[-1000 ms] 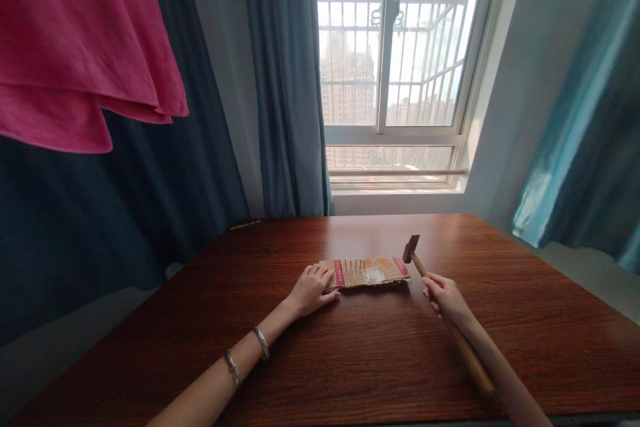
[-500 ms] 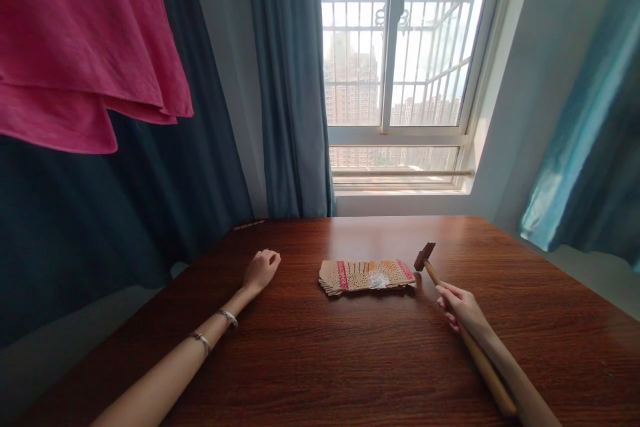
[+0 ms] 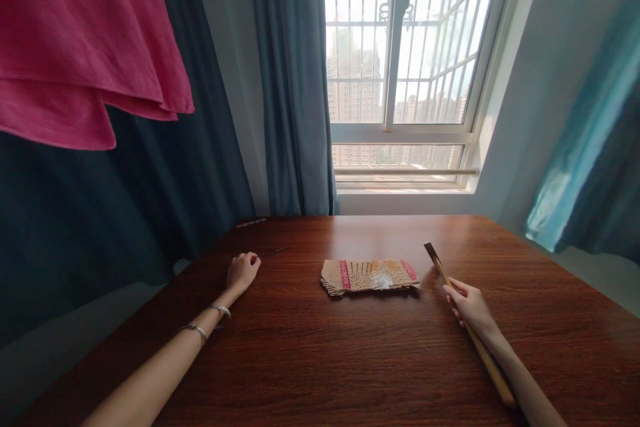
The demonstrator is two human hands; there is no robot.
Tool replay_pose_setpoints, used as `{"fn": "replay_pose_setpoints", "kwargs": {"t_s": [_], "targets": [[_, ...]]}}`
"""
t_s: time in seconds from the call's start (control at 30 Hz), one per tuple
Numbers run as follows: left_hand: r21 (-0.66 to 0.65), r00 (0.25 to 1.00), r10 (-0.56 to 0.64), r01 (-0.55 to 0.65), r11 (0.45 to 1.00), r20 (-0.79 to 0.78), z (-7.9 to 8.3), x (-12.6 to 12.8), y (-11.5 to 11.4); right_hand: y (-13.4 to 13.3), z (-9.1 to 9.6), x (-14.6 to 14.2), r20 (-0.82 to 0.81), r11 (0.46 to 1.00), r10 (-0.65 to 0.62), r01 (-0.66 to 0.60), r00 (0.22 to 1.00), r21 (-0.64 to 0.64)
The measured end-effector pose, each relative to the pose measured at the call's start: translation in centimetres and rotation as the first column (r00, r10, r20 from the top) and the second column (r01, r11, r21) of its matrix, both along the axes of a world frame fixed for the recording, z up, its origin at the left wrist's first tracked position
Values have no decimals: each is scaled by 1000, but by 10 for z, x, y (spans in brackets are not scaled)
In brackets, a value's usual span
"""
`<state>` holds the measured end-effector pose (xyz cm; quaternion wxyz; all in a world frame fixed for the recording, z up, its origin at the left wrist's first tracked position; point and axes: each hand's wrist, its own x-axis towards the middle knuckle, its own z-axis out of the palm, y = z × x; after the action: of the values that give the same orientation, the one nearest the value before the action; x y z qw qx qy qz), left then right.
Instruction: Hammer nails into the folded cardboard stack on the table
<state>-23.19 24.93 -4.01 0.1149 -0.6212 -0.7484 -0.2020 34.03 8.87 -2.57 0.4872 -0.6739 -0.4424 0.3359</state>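
My right hand (image 3: 469, 305) is wrapped round the wooden handle of a hammer (image 3: 490, 365); its dark metal head is raised at the upper left end, right of the cardboard. A stack of corrugated cardboard (image 3: 360, 278) with pink bands and dark dots lies mid-table. Several thin nails (image 3: 361, 267) stand upright in a row in it. At the left, my left hand (image 3: 243, 272) rests on the table with fingers curled together. Its fingertips meet the end of a few loose dark nails (image 3: 275, 251); what is between the fingers is hidden.
The brown wooden table (image 3: 300, 360) reaches back to a barred window (image 3: 400, 67). Blue curtains (image 3: 300, 80) hang behind and at both sides. A pink cloth (image 3: 90, 47) hangs at the upper left. A small pale strip (image 3: 251, 222) lies at the far left table edge.
My left hand has shifted left and slightly nearer, uncovering more of the loose nails. The hammer has turned in my right hand, so its head shows narrower. The cardboard lies as before.
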Motion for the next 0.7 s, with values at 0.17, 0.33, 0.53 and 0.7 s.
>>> {"fn": "replay_pose_setpoints", "kwargs": {"t_s": [0.17, 0.33, 0.53, 0.7], "targets": [[-8, 999, 10, -10, 1000, -38, -1, 2, -1, 1, -2, 8, 282, 996, -63, 76, 957, -36], [-23, 995, -16, 13, 1000, -102, -1, 11, -8, 8, -8, 23, 612, 998, -18, 51, 790, -36], [-41, 995, -8, 3, 999, -104, 3, 17, -13, 14, -10, 31, 712, 996, 49, 20, 700, -88], [-44, 995, -17, 13, 999, -100, 5, 16, -14, 13, -11, 32, 695, 998, 37, 6, 718, -59]]}}
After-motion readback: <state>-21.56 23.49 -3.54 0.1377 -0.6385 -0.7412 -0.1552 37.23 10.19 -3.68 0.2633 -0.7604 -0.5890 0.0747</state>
